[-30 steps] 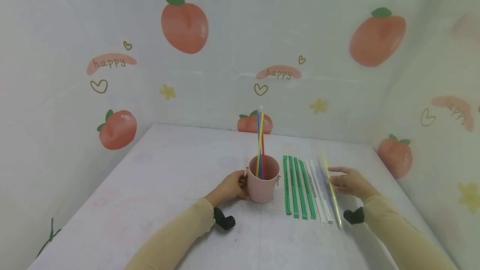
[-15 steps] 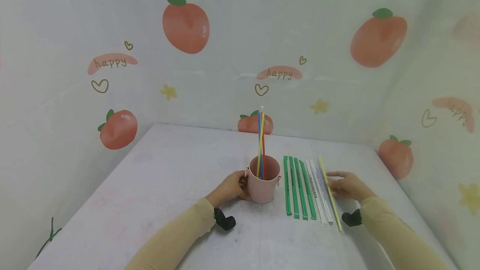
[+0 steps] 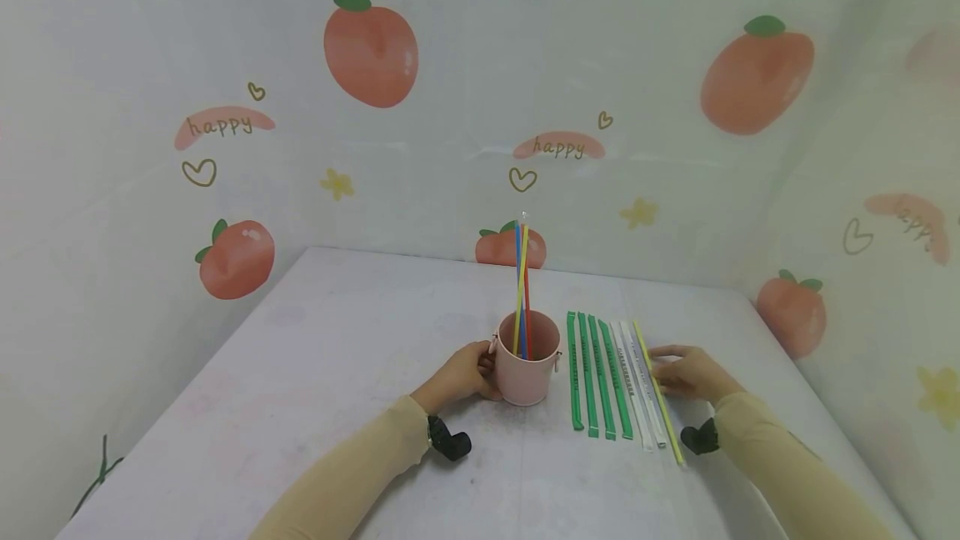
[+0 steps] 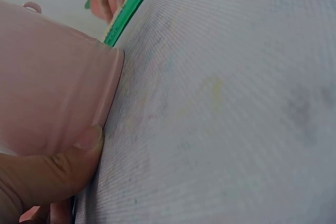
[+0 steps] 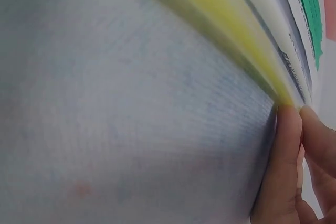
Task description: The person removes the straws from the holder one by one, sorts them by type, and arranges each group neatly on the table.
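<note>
A: The yellow straw [image 3: 658, 392] has been lowered and shifted leftward, and the right hand [image 3: 688, 372] has been brought along with it.

B: Is it gripped?

A: Yes, it is pinched partway along between the fingertips [image 5: 287, 124], which are drawn almost together. It is held just left of the palm, with both ends left projecting beyond the grip: one toward the far edge of the table [image 3: 375, 340], the other toward the near edge.

B: What is placed beside it?

A: White straws [image 3: 632, 390] are laid just left of it, then four green straws [image 3: 587, 373], the whole row being set nearer the table's right edge than its left.

B: And the left hand [image 3: 461, 373]?

A: It is kept on the cup [image 3: 525, 377], whose left side is held by curled fingers, with the thumb [image 4: 73, 163] pressed low on the wall. The cup has not been moved; it is stood upright left of the row, and coloured straws [image 3: 521, 282] are held in it, raised well above its rim.
</note>
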Available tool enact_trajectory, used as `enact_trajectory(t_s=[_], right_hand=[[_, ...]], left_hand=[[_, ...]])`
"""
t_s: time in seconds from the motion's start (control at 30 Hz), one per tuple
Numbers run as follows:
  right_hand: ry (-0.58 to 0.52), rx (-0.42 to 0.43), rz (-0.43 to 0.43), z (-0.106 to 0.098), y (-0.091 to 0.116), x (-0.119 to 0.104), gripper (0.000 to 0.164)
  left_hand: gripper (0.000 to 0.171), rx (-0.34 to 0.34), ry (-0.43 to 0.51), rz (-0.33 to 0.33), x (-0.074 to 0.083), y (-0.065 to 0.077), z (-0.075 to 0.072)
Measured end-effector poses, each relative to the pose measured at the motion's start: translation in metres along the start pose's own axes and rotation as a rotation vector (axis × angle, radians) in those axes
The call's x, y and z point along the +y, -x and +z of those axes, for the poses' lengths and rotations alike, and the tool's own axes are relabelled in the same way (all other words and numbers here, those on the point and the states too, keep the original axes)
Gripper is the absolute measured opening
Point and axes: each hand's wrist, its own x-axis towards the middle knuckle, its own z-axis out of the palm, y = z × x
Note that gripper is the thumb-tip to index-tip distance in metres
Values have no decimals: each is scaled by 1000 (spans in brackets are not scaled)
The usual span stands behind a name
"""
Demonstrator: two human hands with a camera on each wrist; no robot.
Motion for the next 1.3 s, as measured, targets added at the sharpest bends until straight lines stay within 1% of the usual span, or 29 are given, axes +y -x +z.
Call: enact_trajectory(t_s=[0.23, 0.47, 0.67, 0.8, 1.07, 1.3], right_hand=[[15, 27, 7, 3, 0, -1, 59], [50, 55, 8, 5, 0, -3, 58], [129, 101, 30, 6, -4, -2, 56], [166, 106, 34, 5, -5, 0, 57], [141, 94, 19, 2, -7, 4, 57], [118, 68, -1, -1, -4, 5, 61]], left_hand=[[59, -1, 6, -1, -1, -1, 0], [54, 2, 17, 17, 0, 0, 0], [54, -4, 14, 13, 1, 1, -1], [57, -7, 15, 12, 0, 1, 0], [58, -5, 17, 3, -3, -2, 1], [60, -5, 19, 7, -2, -1, 1]])
